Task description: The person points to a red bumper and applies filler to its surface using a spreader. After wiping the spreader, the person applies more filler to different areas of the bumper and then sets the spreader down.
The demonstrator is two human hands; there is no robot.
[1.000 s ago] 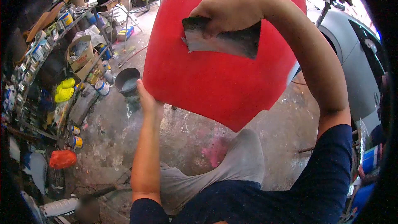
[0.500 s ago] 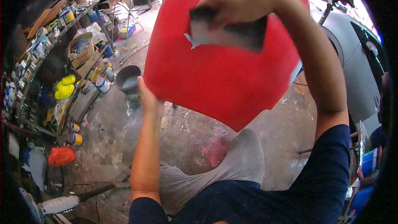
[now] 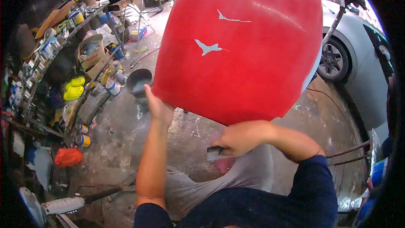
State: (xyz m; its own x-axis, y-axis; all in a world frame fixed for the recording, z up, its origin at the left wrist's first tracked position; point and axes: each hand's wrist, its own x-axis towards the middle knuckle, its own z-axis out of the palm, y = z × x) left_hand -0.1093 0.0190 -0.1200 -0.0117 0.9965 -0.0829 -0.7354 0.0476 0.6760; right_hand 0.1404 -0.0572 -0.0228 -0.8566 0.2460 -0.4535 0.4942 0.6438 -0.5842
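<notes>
We see a large red panel point(image 3: 244, 55) filling the upper middle of the frame, its glossy paint broken by two pale grey scars where the colour is gone, one near the centre and one higher up. A strip of pale grey shows along its top edge. Our left hand point(image 3: 158, 105) grips the panel's lower left edge, fingers hidden behind it. Our right hand point(image 3: 240, 137), just below the panel's bottom edge at lower centre, is closed on a sheet of sandpaper point(image 3: 215, 153), only a small dark and pale corner of which shows under the fingers; the sheet is off the panel.

Under it all lies a stained concrete floor point(image 3: 122, 135), with a pink smear near our grey-clad knee. A dark bucket point(image 3: 139, 81) sits on the floor just beside the left hand. Along the left side of the frame run cluttered shelves point(image 3: 46, 59) with tins, cardboard boxes and yellow objects, and an orange bag point(image 3: 68, 157) lies at lower left. In the upper left stands a workbench point(image 3: 124, 0). At the right, a grey car point(image 3: 358, 59) is parked, one wheel showing.
</notes>
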